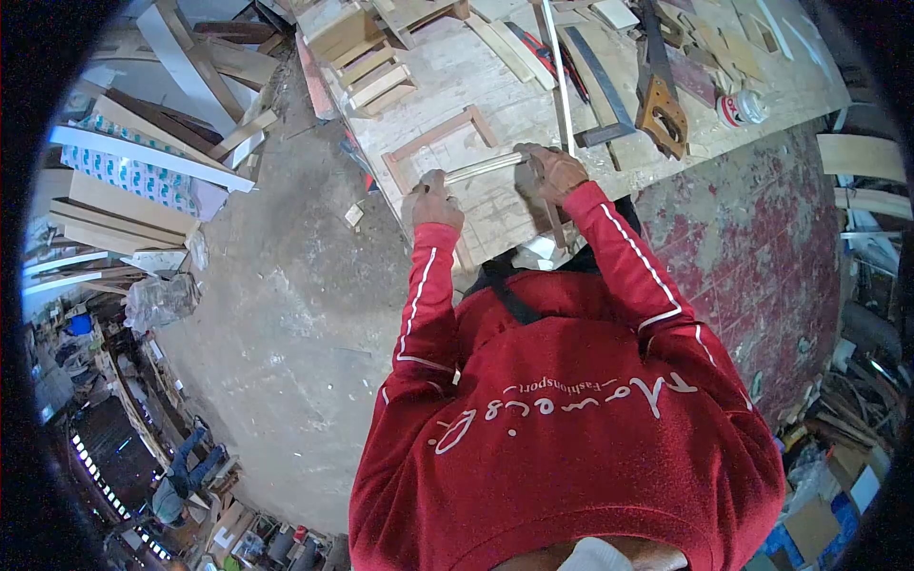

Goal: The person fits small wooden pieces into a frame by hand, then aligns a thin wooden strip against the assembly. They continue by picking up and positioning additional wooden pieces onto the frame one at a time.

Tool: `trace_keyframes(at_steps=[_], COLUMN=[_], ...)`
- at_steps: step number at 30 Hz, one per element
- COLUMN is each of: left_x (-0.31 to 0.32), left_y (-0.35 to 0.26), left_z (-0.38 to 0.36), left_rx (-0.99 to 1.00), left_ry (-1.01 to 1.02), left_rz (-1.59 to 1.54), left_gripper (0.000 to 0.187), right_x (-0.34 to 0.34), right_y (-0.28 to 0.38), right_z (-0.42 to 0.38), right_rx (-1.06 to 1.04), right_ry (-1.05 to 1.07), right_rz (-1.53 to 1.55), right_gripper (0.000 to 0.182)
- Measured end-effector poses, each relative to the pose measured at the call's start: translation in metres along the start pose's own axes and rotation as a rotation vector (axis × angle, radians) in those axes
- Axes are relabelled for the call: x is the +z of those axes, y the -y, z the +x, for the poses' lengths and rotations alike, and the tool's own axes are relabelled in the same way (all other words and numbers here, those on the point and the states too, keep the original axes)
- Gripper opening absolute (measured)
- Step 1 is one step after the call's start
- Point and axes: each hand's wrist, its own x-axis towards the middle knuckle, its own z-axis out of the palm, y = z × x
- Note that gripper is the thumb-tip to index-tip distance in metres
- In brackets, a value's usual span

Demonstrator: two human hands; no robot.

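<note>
My left hand (436, 202) grips the left end of a short pale wooden strip (486, 168) at the near edge of the workbench (447, 86). Around the right end of the same strip, my right hand (552, 174) has its fingers closed. The strip lies level between the two hands. Just beyond it a small wooden frame (430, 140) rests on the bench. A long thin strip (556, 81) runs away from me past my right hand. Below that hand, a narrow wooden piece (555, 224) sticks out at the bench edge.
A handsaw (664, 119), a dark metal square (602, 95) and a can (742, 108) lie on the bench's right part. Wooden blocks (381, 84) stand at its left. Boards (157, 157) are stacked on the far left. Another person (186, 476) is at the lower left.
</note>
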Motion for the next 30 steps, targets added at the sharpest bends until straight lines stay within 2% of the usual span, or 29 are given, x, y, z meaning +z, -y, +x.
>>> trace_keyframes(at_steps=[7, 10, 13, 18, 22, 28, 30], left_x=[0.003, 0.0, 0.003, 0.002, 0.002, -0.003, 0.002], left_y=[0.003, 0.001, 0.003, 0.001, 0.0, -0.004, 0.001], left_z=[0.003, 0.004, 0.004, 0.004, 0.004, 0.004, 0.005], left_rx=[-0.022, -0.012, 0.034, 0.002, 0.018, -0.013, 0.007], left_ry=[0.055, 0.076, 0.034, 0.041, -0.007, 0.062, 0.034], left_rz=[0.041, 0.062, 0.074, 0.076, 0.042, 0.074, 0.055], left_gripper=[0.047, 0.048, 0.049, 0.048, 0.045, 0.049, 0.049], right_x=[-0.011, -0.013, -0.012, -0.013, -0.017, -0.011, -0.008], right_y=[0.007, 0.009, 0.007, 0.01, 0.015, 0.007, 0.006], right_z=[-0.002, -0.001, -0.001, 0.0, 0.002, 0.01, 0.011], right_rx=[-0.032, 0.019, -0.022, -0.046, 0.011, 0.01, -0.037], right_ry=[0.017, 0.06, 0.018, -0.012, 0.033, 0.049, -0.007], right_rz=[0.047, 0.063, 0.073, 0.088, 0.093, 0.01, 0.002], right_gripper=[0.062, 0.061, 0.06, 0.058, 0.059, 0.056, 0.055])
